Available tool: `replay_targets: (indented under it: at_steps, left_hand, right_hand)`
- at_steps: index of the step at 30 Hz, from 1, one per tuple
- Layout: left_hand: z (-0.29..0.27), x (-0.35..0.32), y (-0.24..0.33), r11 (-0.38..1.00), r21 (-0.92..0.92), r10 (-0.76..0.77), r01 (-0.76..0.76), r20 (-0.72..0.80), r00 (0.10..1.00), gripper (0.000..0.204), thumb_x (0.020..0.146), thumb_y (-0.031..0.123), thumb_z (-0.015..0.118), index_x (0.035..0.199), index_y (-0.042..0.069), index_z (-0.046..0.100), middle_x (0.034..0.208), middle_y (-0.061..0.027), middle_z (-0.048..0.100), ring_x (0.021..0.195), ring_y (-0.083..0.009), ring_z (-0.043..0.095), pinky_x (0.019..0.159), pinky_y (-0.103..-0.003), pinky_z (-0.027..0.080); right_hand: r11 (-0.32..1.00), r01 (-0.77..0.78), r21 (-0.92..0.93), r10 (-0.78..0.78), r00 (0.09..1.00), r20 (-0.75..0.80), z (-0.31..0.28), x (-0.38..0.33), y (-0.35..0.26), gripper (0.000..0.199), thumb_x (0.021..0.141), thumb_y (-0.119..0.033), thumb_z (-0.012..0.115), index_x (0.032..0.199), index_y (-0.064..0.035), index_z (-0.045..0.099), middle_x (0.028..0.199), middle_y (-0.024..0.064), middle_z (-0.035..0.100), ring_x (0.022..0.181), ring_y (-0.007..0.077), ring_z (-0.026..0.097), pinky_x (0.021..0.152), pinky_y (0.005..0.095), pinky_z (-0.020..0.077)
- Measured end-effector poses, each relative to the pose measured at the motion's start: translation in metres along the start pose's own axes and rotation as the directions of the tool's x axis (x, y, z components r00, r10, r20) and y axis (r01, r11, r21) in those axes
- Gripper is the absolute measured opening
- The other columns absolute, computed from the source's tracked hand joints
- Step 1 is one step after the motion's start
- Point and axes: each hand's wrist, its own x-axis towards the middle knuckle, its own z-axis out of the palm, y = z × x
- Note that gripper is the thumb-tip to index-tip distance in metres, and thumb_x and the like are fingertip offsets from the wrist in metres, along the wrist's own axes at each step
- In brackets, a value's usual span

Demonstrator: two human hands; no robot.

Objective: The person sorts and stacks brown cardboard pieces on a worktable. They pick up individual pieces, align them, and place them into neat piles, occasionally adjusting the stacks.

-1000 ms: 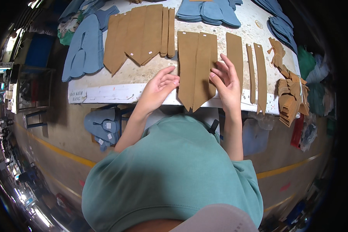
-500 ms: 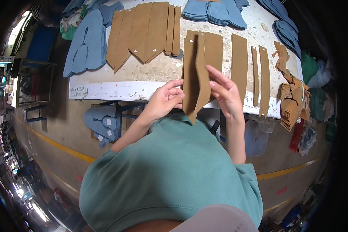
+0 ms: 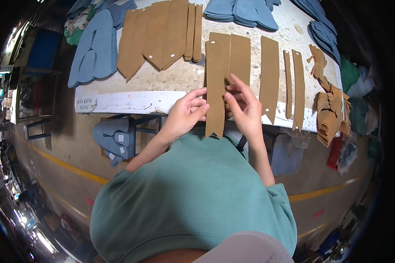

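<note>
while both hands pinch a brown strip (image 3: 215, 87), brown pieces (image 3: 160, 35) crowd the table (image 3: 175, 79).

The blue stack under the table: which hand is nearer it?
Left. The left hand is just above and right of the blue stack; the right hand is farther right, beyond the brown strip both hold.

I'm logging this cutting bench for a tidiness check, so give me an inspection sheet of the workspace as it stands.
Surface: speckled worktable, white front edge.
Job's things: long brown cut piece with notched lower end, held over the table edge; a second brown piece beside it.
Clutter: brown panel stack, brown strips, blue cut pieces, brown scraps.
Grippers: left hand and right hand pinch the long piece.
Cables: nothing seen.
Surroundings: blue pieces on a stool, yellow floor line.
</note>
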Motion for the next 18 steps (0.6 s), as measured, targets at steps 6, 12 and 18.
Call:
replay_targets:
  at_steps: [6,12,18]
  left_hand:
    - [0.011,0.002,0.006,0.991,0.094,-0.110,0.093,0.201,0.973,0.041,0.099,0.010,0.052,0.137,0.000,0.043,0.109,-0.0107,0.065,0.093,-0.0168,0.067,0.083,-0.027,0.054]
    - [0.009,0.008,0.016,0.981,0.195,-0.019,-0.014,0.167,0.986,0.034,0.100,0.013,0.051,0.132,-0.001,0.050,0.111,-0.0127,0.065,0.093,-0.0162,0.067,0.083,-0.026,0.054]
    - [0.005,0.013,0.014,0.980,0.200,-0.035,0.009,0.127,0.991,0.033,0.098,0.011,0.054,0.128,-0.002,0.053,0.109,-0.0140,0.066,0.093,-0.0164,0.068,0.081,-0.026,0.055]
  right_hand:
    - [0.936,0.136,-0.324,-0.101,0.988,0.120,-0.028,0.020,-0.019,0.040,0.083,0.000,0.059,0.124,-0.0046,0.060,0.102,0.0120,0.063,0.077,0.0204,0.063,0.072,0.0326,0.0507]
    - [0.750,0.301,-0.589,-0.298,0.949,0.106,-0.088,0.031,-0.047,0.029,0.082,0.006,0.052,0.105,-0.0004,0.067,0.109,0.0126,0.066,0.093,0.0300,0.066,0.082,0.0347,0.0517]
    - [0.949,0.160,-0.272,-0.234,0.935,-0.267,-0.174,0.025,-0.015,0.032,0.090,0.003,0.055,0.120,-0.0028,0.065,0.113,0.0045,0.067,0.093,0.0108,0.063,0.079,0.0234,0.0496]
